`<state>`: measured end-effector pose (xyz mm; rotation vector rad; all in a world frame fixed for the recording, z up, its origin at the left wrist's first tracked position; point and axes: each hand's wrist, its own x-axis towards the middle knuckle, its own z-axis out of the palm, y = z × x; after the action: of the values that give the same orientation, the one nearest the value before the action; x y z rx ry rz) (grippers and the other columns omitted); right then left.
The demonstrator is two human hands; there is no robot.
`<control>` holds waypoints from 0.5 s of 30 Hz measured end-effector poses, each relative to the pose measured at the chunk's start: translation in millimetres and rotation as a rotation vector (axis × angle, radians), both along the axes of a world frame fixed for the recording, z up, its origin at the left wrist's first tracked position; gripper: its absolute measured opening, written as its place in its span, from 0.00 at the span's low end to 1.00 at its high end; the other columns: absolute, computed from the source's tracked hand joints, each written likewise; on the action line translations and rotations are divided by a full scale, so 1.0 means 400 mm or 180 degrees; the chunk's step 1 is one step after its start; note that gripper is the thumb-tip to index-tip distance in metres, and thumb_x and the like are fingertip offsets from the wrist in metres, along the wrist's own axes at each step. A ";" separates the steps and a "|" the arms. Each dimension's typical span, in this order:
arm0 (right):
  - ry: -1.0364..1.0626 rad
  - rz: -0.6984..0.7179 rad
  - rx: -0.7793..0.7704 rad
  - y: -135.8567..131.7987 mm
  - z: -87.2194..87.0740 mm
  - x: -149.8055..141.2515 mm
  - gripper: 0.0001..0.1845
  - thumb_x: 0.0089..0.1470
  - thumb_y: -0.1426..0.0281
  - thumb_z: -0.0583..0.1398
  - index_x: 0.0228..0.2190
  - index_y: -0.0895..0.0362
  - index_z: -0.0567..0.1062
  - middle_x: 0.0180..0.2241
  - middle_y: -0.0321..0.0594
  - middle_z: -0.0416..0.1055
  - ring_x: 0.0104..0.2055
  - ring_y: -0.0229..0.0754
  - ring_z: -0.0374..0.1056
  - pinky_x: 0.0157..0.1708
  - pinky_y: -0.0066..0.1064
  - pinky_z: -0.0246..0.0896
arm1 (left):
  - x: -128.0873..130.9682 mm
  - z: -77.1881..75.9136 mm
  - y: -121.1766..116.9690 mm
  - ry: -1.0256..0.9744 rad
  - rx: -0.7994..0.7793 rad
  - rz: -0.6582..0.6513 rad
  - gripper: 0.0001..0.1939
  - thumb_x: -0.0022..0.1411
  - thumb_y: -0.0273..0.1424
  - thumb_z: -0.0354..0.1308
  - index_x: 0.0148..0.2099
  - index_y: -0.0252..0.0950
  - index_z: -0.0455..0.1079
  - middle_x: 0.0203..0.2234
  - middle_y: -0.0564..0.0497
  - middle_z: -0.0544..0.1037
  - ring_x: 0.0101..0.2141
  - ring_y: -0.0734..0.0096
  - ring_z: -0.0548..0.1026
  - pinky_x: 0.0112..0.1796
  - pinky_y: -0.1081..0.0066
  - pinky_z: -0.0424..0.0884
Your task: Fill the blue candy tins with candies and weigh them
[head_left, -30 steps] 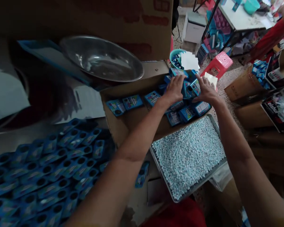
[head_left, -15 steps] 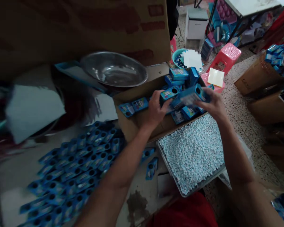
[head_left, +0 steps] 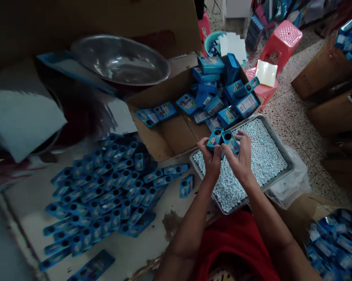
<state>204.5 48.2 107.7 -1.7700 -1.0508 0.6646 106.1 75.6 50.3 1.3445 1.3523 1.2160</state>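
Observation:
My left hand (head_left: 211, 158) and my right hand (head_left: 240, 156) are both closed around a small bunch of blue cartons (head_left: 222, 139) with round holes, held over a metal tray (head_left: 284, 154) filled with small pale-blue and white pellets. Just beyond the tray, an open cardboard box (head_left: 170, 134) holds a heap of the same blue cartons (head_left: 219, 95). On the white table (head_left: 129, 255) to my left, many flat blue cartons (head_left: 105, 191) lie in overlapping rows.
A steel bowl (head_left: 120, 60) rests behind the box against a big cardboard wall. Pink plastic stools (head_left: 281, 37), one with a white card, stand on the speckled floor at the back right. More cardboard boxes (head_left: 325, 70) and a box of blue cartons (head_left: 334, 244) stand at right.
Both hands have drawn back from the heap in the cardboard box toward me, carrying a few blue cartons, and now hold them over the pellet tray. The camera has tilted downward.

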 end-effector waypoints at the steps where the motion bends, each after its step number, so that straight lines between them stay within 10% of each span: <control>1: 0.0276 0.0235 -0.0081 -0.022 -0.008 0.002 0.34 0.63 0.50 0.66 0.64 0.53 0.72 0.73 0.57 0.64 0.77 0.63 0.61 0.74 0.62 0.63 | 0.000 -0.009 -0.013 -0.0030 -0.0105 0.0005 0.31 0.77 0.65 0.50 0.62 0.46 0.62 0.49 0.46 0.77 0.45 0.62 0.80 0.48 0.64 0.80; 4: 0.0900 0.0875 -0.0379 -0.083 -0.037 0.025 0.46 0.67 0.52 0.63 0.78 0.50 0.59 0.83 0.47 0.50 0.85 0.59 0.45 0.82 0.59 0.48 | -0.010 -0.023 -0.051 -0.0106 -0.0441 0.0098 0.34 0.78 0.65 0.45 0.67 0.45 0.63 0.56 0.42 0.78 0.52 0.60 0.82 0.53 0.62 0.81; 8: 0.0806 0.1202 -0.0397 -0.133 -0.094 0.064 0.44 0.65 0.55 0.66 0.78 0.47 0.65 0.82 0.42 0.56 0.86 0.57 0.47 0.84 0.56 0.41 | -0.026 -0.038 -0.110 -0.0147 -0.0592 -0.0012 0.39 0.77 0.67 0.42 0.71 0.44 0.65 0.58 0.39 0.79 0.59 0.56 0.82 0.60 0.59 0.80; 15: 0.0132 0.0508 -0.0248 -0.206 -0.186 0.011 0.38 0.63 0.61 0.66 0.73 0.47 0.73 0.75 0.47 0.69 0.79 0.57 0.62 0.79 0.57 0.54 | -0.009 -0.075 -0.188 -0.0538 -0.1113 0.0226 0.48 0.55 0.56 0.80 0.69 0.43 0.65 0.57 0.41 0.81 0.54 0.52 0.86 0.57 0.55 0.84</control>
<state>208.9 -34.1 33.2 -1.7432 -1.1600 0.8473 102.4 0.3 20.5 0.9358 1.4223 1.0537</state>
